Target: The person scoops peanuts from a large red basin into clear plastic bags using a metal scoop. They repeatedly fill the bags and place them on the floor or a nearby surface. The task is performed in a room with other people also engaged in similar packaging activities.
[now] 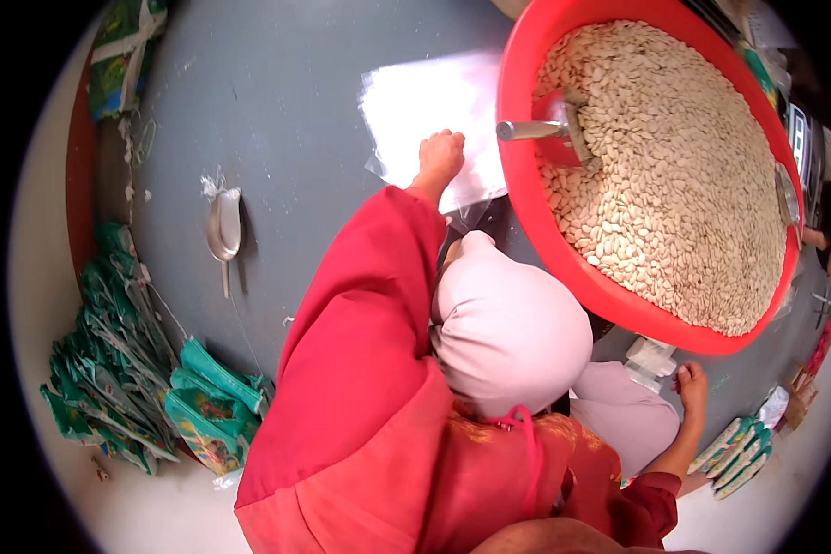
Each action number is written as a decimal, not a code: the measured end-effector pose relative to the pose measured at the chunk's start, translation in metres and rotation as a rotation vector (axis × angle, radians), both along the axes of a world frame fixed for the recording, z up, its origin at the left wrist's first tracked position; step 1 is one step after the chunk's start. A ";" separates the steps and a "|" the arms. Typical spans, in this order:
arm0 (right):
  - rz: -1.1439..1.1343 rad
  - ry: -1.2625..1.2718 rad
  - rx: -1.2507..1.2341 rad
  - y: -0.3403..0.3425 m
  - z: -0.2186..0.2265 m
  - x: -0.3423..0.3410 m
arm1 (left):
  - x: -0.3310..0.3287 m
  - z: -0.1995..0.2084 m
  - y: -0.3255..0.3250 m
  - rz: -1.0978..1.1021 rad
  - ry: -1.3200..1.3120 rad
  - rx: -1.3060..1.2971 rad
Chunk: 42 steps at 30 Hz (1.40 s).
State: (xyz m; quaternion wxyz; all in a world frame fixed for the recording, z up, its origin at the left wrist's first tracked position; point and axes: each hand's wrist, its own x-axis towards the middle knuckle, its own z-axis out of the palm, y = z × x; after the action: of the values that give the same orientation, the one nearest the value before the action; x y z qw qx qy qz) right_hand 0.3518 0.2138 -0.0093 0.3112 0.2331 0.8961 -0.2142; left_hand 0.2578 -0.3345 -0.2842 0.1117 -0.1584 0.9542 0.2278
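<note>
Leftward, wide grey floor [291,120] borders plastic sheets [411,106] under the left hand [441,157].

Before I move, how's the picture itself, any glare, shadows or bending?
In the head view, glare washes the clear plastic sheets nearly white around the left hand; the metal scoop on the grey surface casts a soft shadow to its right; the fisheye lens bows the reddish strip at left and leaves black corners; individual pale seeds remain distinguishable.

The clear sheets [425,97] are showing glossy plastic. The tub [517,83] is looking like smooth plastic; the scoop handle [530,130] is gleaming, metallic.
</note>
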 end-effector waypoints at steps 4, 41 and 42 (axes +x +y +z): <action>0.183 0.159 -0.035 -0.036 0.018 -0.014 | 0.007 0.015 -0.040 0.069 0.199 0.352; -0.131 0.387 -1.210 -0.161 0.045 -0.027 | 0.037 0.373 0.136 -1.145 0.570 0.256; -0.142 0.428 -1.180 -0.164 0.049 -0.028 | 0.033 0.370 0.132 -1.075 0.482 0.223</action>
State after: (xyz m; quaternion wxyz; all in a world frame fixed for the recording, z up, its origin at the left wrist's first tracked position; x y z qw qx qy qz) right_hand 0.3240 0.0502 0.0398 0.1860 0.0333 0.6520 -0.7343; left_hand 0.2905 -0.2028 0.0859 0.0077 0.4151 0.8695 0.2675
